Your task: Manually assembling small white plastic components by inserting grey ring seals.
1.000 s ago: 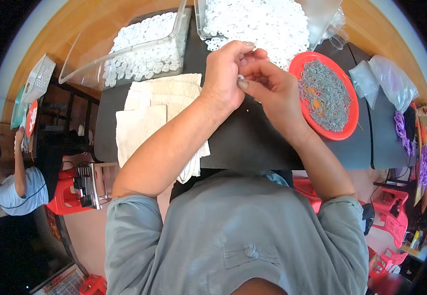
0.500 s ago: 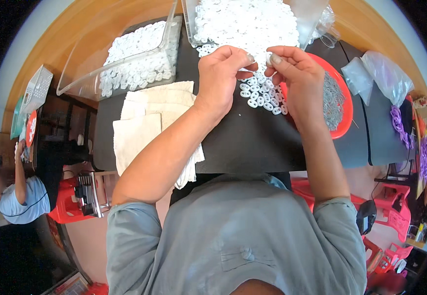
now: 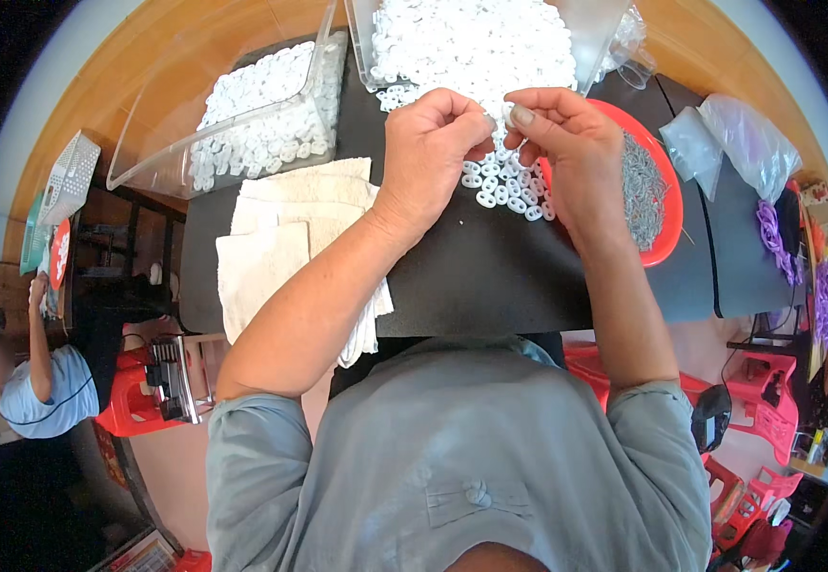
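Note:
Both my hands are raised over the black table, fingertips nearly meeting. My left hand [image 3: 430, 157] is closed, thumb pressed to the index finger; anything in that pinch is too small to make out. Between the thumb and index finger of my right hand [image 3: 571, 143] is a small white oval piece, partly covered by the fingers. Below lies a spread of loose white two-hole oval pieces [image 3: 509, 191]. Next to my right wrist sits a red bowl [image 3: 669, 238] of small grey metal pieces [image 3: 643, 191], its left side hidden by my arm.
A clear bin [image 3: 361, 57] heaped with white pieces stands at the back, another clear bin [image 3: 171, 157] at back left. Folded cream cloths [image 3: 266, 262] lie by my left forearm. Plastic bags [image 3: 747, 143] are at right. Far left, another person [image 3: 51, 381] sits at a table.
My fingertips have come slightly closer together, the right hand shifting a little left. The view has moved slightly; the loose pieces and bowl stay in place.

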Tool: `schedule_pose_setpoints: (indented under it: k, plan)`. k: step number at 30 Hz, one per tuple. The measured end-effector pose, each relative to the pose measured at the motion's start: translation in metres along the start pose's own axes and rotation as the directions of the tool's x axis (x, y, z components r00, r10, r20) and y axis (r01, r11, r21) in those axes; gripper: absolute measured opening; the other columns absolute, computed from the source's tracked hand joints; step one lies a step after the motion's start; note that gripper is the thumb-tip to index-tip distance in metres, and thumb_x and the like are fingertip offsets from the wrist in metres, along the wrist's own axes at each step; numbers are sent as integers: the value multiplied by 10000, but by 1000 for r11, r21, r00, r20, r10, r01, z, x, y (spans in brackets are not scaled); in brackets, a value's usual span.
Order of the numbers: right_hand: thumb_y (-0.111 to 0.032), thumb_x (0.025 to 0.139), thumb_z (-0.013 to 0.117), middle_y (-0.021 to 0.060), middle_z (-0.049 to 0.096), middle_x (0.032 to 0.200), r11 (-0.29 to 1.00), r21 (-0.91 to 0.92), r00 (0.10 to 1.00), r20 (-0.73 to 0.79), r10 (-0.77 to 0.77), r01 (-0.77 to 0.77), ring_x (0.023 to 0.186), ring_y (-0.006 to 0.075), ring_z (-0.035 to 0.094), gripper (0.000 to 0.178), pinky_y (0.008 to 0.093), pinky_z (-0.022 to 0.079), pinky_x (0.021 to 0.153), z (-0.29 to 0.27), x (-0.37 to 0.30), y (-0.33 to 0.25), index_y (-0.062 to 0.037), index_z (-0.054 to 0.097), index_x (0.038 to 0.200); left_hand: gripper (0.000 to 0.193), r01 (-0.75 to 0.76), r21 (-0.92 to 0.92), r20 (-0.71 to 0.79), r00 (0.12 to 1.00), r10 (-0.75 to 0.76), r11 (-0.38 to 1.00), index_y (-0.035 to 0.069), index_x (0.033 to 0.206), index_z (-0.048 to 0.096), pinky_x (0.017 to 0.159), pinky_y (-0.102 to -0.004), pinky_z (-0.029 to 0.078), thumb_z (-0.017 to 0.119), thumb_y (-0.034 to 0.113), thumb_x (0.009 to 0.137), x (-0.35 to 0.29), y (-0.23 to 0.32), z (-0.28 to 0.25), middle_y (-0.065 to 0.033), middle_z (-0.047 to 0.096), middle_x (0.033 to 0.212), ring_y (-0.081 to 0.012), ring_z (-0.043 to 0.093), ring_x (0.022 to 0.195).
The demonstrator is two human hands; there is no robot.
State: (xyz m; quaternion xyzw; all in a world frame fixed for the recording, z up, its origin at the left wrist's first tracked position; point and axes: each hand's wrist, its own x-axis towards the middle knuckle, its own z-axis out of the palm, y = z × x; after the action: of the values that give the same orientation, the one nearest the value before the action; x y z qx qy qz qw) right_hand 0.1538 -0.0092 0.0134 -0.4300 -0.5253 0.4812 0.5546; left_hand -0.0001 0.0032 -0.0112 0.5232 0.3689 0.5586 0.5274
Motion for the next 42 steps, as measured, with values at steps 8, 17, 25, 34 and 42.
schedule_pose_setpoints:
  k: [8, 17, 25, 34, 42]
  plan:
    - [-40, 885, 615, 56, 648, 789, 999, 12, 999, 19, -37, 37, 705, 101, 592, 167, 213, 436, 604, 5, 0, 11, 47, 654, 1023, 107, -12, -37, -9, 1000, 12, 999, -24, 834, 629, 650, -266, 508, 605, 80, 846, -2, 0, 1, -68, 643, 754, -140, 626, 679]
    - [-111, 906, 608, 64, 637, 770, 984, 133, 987, 129, 100, -117, 667, 128, 596, 142, 223, 430, 574, -15, 9, 6, 26, 622, 943, 111, 21, -189, 69, 998, -8, 982, -37, 914, 630, 625, -259, 511, 663, 40, 841, 1, 7, 2, -83, 653, 795, -134, 615, 681]
    - [-124, 914, 594, 65, 625, 744, 960, 177, 939, 306, 156, -217, 636, 136, 606, 146, 213, 417, 528, -25, 6, -9, 19, 620, 901, 286, -29, -185, 218, 974, 70, 982, -60, 1045, 643, 565, -232, 486, 730, -23, 775, -2, 17, 2, -97, 670, 807, -127, 617, 672]
    - [-145, 919, 597, 50, 606, 688, 947, 178, 915, 354, 193, -269, 566, 130, 597, 160, 202, 396, 477, -25, 3, -13, 2, 609, 859, 250, -113, -117, 197, 971, 135, 987, -65, 1017, 628, 577, -228, 498, 719, -43, 785, -5, 19, 4, -113, 675, 816, -142, 642, 687]
    - [-136, 917, 607, 64, 600, 682, 941, 202, 913, 362, 185, -271, 537, 140, 592, 168, 193, 379, 429, -21, 0, -16, 20, 600, 857, 236, -205, -86, 248, 943, 220, 975, -71, 996, 609, 608, -269, 556, 704, -83, 780, -9, 25, 4, -144, 682, 833, -197, 690, 704]
